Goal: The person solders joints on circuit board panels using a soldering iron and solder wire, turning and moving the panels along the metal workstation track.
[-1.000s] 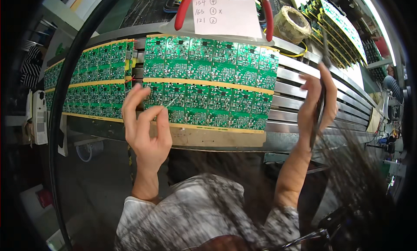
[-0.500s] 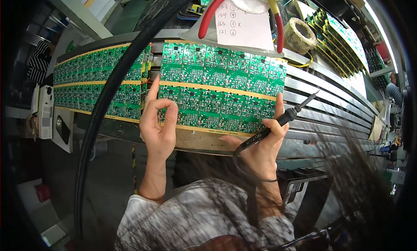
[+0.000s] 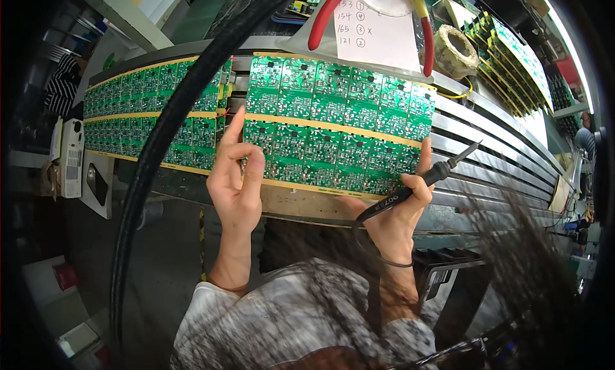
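A green circuit board panel (image 3: 330,120) with yellow strips lies before me over metal rails, its small boards full of tiny parts. My left hand (image 3: 238,184) is at its left edge, index finger stretched up along the rim and thumb bent toward a curled finger. Whether anything small sits in that pinch is hidden. At the right end, my right hand (image 3: 400,222) grips a black soldering iron (image 3: 410,188), tip pointing up and right. The same hand's index finger reaches the panel's right edge. To the left lies a second circuit board panel (image 3: 150,117).
Thick black cable (image 3: 154,142) crosses the view at left. Red-handled pliers (image 3: 329,16) and a handwritten paper sheet (image 3: 378,40) are beyond the panel. A tape roll (image 3: 456,49) and upright circuit boards (image 3: 509,65) stand at far right. Metal rails (image 3: 506,171) extend rightward.
The view has shifted slightly, so the panel, pliers and paper appear farther right. Both hands keep nearly the same place at the panel's edges, with the iron still in the right.
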Available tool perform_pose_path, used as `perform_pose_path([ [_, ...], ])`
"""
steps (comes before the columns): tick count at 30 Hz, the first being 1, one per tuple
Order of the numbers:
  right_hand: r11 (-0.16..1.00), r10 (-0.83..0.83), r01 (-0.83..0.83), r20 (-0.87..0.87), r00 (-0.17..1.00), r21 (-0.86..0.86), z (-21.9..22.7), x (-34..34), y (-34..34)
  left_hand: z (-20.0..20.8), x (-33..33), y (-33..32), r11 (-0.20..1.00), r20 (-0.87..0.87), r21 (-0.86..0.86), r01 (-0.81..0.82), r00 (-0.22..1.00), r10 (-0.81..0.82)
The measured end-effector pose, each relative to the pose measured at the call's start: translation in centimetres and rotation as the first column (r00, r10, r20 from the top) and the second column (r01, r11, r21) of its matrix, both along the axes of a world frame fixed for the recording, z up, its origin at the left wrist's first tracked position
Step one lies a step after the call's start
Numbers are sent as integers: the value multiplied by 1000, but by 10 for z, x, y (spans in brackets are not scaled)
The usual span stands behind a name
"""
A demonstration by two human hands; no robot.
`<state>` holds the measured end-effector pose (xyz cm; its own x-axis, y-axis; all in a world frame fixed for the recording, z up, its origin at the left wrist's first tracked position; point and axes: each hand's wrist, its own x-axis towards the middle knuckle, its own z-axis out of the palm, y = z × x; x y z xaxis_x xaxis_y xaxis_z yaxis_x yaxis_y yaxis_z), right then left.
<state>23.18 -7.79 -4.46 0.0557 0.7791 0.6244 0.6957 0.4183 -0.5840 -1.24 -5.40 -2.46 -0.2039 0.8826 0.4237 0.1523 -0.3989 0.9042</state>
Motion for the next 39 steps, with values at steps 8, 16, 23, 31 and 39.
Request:
perform_pose_path([
  [8, 1000, -8, 8, 15, 1000, -9, -3, -1, -1, 3, -9, -14, 996, -38, 54, 70, 997, -68],
  [16, 1000, -12, 12, -16, 1000, -5, -2, -6, 0, -6, -12, -25, 995, -35, -69, 66, 997, -68],
  [23, 1000, -17, 16, -26, 1000, -15, -5, -1, -3, -1, -17, -33, 996, 10, 85, 14, 1000, -15],
  [31, 974, 227, -216, -303, 926, 71, -11, -1, 2, 11, -12, -38, 1000, -265, -6, -27, 964, 24],
  [39, 990, 142, -131, -252, 957, 60, -7, 22, -11, 8, -5, -39, 997, -162, -72, -21, 987, 9],
])
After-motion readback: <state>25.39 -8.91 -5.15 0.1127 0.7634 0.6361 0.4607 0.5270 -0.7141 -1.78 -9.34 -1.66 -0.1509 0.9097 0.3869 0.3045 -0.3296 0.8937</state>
